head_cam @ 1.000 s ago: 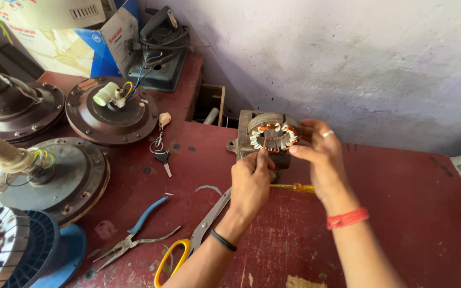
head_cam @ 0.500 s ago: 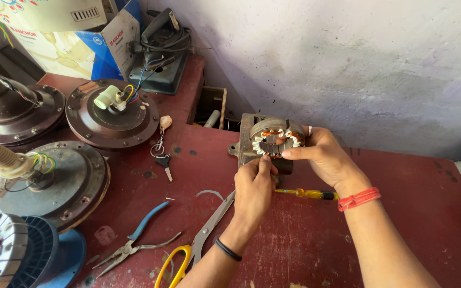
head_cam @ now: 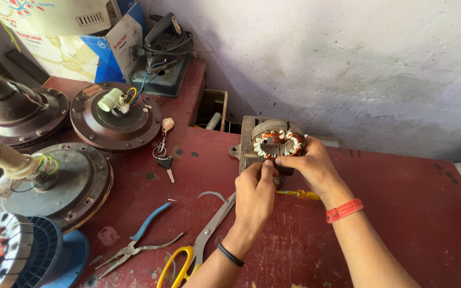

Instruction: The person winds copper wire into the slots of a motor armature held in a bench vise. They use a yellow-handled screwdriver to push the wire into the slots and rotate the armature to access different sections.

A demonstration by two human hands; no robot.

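hands meet at the small motor stator (head_cam: pixel 276 143), a ring of copper windings with white slot liners, which sits in a grey metal housing (head_cam: pixel 249 144) near the back edge of the red workbench (head_cam: pixel 412 213). your right hand (head_cam: pixel 308 165) comes in from the right with its fingers curled over the front of the stator, pressing on the windings. your left hand (head_cam: pixel 254 192) is just below it, thumb and fingertips pinched together against the lower rim of the stator; whether they hold a wire or only press the edge, you cannot tell.

just under your hands lies a yellow-handled screwdriver (head_cam: pixel 300 194), partly hidden by the right wrist. scissors (head_cam: pixel 201 242) with yellow handles lie beside your left forearm, and blue-handled pliers (head_cam: pixel 140 240) lie further left. a bunch of keys (head_cam: pixel 164 152) rests near a brown ceiling fan motor (head_cam: pixel 116 114) with coloured wires, well apart from the stator.
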